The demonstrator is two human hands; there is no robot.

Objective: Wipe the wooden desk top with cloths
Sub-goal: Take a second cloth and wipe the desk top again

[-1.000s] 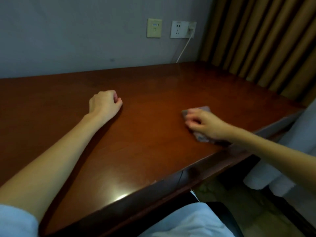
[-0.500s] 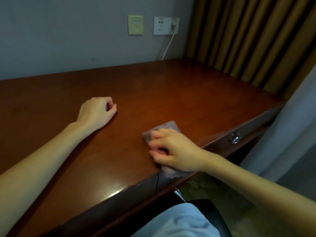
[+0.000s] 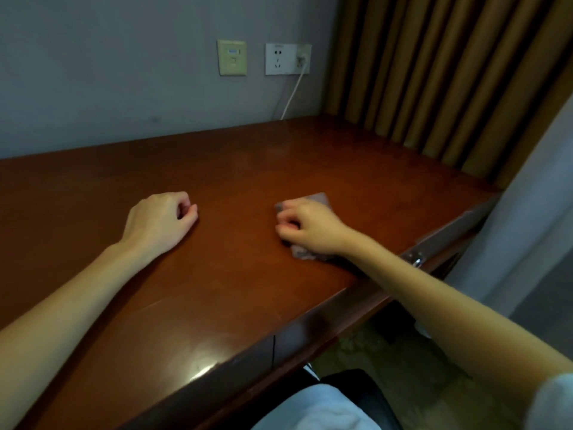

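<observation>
The left hand [image 3: 159,221] lay loosely curled and empty, forearm stretched forward. The right hand [image 3: 310,229] reached in from the right, fingers curled, gripping the cloth [image 3: 320,198].

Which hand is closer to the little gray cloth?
Right. The right hand lies on top of the cloth, fingers curled into it. The left hand rests on the desk top off to the cloth's left, not touching it.
</observation>
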